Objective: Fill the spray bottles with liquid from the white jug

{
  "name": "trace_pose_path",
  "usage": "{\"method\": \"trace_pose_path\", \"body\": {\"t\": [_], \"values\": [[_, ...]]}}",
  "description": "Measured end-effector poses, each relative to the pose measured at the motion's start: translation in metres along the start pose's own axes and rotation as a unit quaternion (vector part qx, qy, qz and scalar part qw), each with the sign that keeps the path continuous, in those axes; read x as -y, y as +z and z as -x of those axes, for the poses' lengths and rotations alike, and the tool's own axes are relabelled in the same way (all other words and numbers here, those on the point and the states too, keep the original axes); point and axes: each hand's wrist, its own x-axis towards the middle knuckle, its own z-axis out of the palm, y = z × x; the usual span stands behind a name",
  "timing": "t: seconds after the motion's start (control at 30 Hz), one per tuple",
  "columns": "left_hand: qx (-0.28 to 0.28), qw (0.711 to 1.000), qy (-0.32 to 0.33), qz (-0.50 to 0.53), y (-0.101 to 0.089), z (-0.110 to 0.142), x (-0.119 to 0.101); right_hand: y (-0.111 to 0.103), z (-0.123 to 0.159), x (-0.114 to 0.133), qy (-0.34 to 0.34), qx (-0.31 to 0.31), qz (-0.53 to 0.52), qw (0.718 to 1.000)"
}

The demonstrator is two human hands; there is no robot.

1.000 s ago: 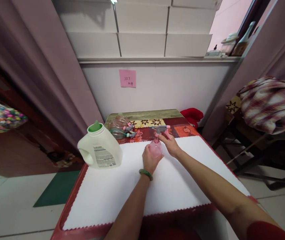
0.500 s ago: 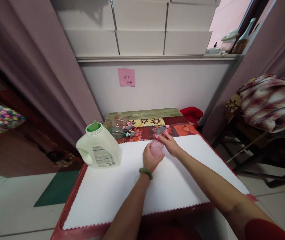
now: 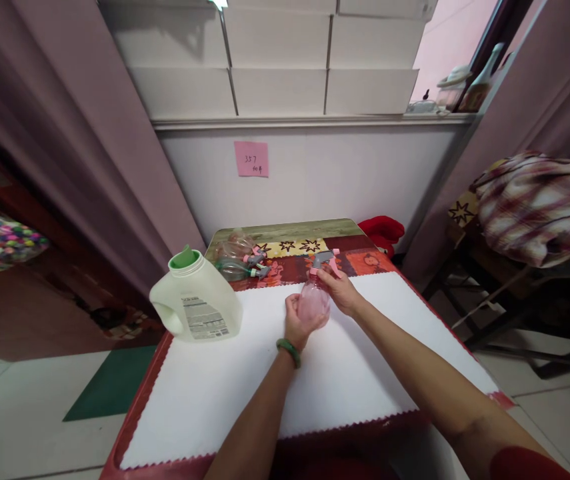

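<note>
A pink spray bottle [image 3: 314,303] with a grey and pink trigger head is held upright over the white mat [image 3: 355,360]. Its clear body looks filled with something cloudy pink. My left hand [image 3: 299,321], with a green bangle at the wrist, cups the bottle's lower body from the left and below. Around the neck, just under the trigger head, the fingers of my right hand [image 3: 339,290] are closed. To the left stands a large pale green jug [image 3: 209,300] with a green spout in its open top.
Two more spray bottles, one green [image 3: 232,269] and one pinkish [image 3: 237,247], lie behind the jug on the patterned cloth. A white wall with a pink note [image 3: 251,159] rises behind the table. A plaid cloth [image 3: 539,207] hangs at the right.
My left hand has shifted lower on the bottle, so more of its body shows. My right hand stays at the neck. The view has shifted slightly.
</note>
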Motion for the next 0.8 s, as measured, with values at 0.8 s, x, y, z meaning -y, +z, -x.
{"method": "trace_pose_path", "body": {"t": [0.8], "values": [[0.114,0.834,-0.327,0.429,-0.015,0.049,-0.024,-0.004,0.049,-0.019,-0.075,0.003,0.084,0.994]]}}
